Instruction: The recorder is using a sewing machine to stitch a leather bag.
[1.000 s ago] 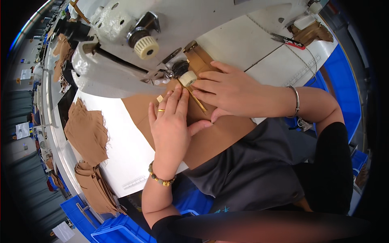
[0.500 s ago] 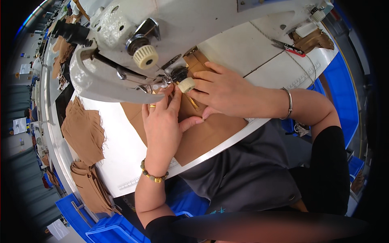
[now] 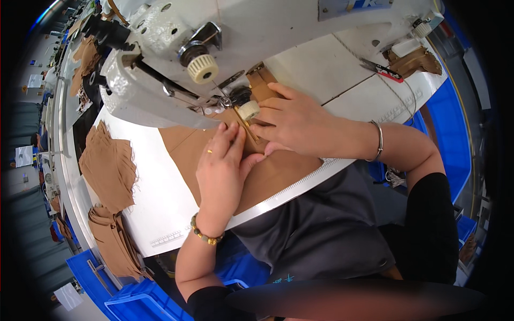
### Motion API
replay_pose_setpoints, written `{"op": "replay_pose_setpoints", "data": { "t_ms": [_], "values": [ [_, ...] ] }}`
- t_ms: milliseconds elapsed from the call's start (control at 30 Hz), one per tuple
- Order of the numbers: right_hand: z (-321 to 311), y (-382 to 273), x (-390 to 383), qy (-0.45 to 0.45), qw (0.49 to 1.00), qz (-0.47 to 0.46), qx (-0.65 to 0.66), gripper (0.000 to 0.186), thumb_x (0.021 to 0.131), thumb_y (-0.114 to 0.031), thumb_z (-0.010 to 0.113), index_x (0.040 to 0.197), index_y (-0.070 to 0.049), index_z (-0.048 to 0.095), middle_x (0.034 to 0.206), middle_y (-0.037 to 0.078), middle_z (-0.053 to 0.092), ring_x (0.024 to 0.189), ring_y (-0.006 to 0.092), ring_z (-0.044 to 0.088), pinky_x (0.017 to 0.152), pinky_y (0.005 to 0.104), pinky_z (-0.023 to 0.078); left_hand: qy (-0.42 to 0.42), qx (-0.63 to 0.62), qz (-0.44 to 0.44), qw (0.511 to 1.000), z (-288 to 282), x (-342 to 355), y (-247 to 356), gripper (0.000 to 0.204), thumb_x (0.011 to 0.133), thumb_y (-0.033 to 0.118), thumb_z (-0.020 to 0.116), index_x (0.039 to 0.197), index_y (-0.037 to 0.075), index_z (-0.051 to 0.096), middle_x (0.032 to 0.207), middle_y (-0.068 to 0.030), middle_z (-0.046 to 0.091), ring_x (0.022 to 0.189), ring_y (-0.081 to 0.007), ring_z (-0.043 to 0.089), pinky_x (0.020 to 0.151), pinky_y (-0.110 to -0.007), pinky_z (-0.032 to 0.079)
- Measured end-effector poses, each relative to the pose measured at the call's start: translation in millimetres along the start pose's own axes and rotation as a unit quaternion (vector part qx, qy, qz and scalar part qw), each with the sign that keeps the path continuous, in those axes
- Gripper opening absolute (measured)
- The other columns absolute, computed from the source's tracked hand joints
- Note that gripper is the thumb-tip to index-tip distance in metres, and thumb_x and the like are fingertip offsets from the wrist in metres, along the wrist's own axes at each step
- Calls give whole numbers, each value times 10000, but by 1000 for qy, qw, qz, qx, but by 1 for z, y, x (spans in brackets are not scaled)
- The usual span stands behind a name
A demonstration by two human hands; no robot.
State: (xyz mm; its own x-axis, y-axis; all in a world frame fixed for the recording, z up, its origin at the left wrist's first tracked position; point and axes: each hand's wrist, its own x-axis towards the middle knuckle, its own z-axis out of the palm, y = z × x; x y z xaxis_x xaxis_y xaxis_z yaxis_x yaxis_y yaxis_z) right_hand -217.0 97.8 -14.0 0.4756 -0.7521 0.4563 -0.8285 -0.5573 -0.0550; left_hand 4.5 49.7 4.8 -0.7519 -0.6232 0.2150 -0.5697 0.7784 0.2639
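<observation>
A brown fabric piece point(image 3: 289, 168) lies on the sewing machine's white bed, partly under the machine head point(image 3: 160, 80). My left hand point(image 3: 220, 163) rests on it left of a narrow gold-coloured strip point(image 3: 247, 124), fingers stretched out close together and thumb apart. Right of the strip, my right hand point(image 3: 297, 122) lies on the brown cloth with its fingers spread. The two thumb tips nearly meet at the cloth's near side. A cream knob point(image 3: 248, 110) stands beside my right fingertips. The machine head partly hides the needle area.
Brown cut pieces point(image 3: 110, 168) lie at the left, with a folded stack point(image 3: 115, 241) nearer me. Thread snips point(image 3: 383, 69) with red on the handle sit at the far right, beside a loose cord point(image 3: 393, 91). Blue bins point(image 3: 144, 302) stand below the table edge.
My left fingertips have drawn back from under the machine head, toward me and to the right along the cloth. My right hand stays almost in place. The whole view has shifted slightly.
</observation>
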Motion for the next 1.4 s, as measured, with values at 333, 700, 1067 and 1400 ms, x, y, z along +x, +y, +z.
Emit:
{"op": "replay_pose_setpoints", "data": {
  "t_ms": [333, 700, 1067, 1400],
  "values": [
    [-8, -7, -4, -53, 997, 16, 48, 437, 793, -366, 763, 1126, -81, 747, 1186, 64, 692, 1161, 206, 635, 1149, 526, 402, 33, 14, 57, 998, -1, -12, 7, 572, 730, 347, 843, 1189, 21, 748, 1245, -93, 724, 1230, -303, 658, 985, -397, 546],
    [-7, -5, 5, -111, 992, 29, 47, 429, 787, -371, 773, 1086, -64, 757, 1111, 95, 715, 1112, 225, 662, 1141, 495, 411, 33, 59, 71, 995, -3, 5, -6, 565, 736, 378, 823, 1180, 37, 755, 1247, -65, 726, 1186, -266, 677, 938, -374, 556],
    [4, 18, 16, -15, 1000, 17, 12, 374, 807, -392, 771, 1032, -98, 719, 1028, 9, 703, 1010, 192, 645, 1034, 409, 430, 48, 69, 53, 995, 2, 22, -27, 507, 799, 378, 799, 1194, 62, 758, 1165, -61, 749, 1024, -247, 702, 913, -366, 547],
    [14, 19, 12, -1, 999, 29, 37, 462, 811, -383, 781, 1150, -77, 707, 1159, 53, 716, 1204, 249, 608, 1157, 464, 382, 62, 41, 50, 996, 4, 16, -25, 447, 799, 356, 807, 1123, 50, 770, 1164, -73, 730, 1203, -288, 671, 947, -398, 537]
  ]
}}
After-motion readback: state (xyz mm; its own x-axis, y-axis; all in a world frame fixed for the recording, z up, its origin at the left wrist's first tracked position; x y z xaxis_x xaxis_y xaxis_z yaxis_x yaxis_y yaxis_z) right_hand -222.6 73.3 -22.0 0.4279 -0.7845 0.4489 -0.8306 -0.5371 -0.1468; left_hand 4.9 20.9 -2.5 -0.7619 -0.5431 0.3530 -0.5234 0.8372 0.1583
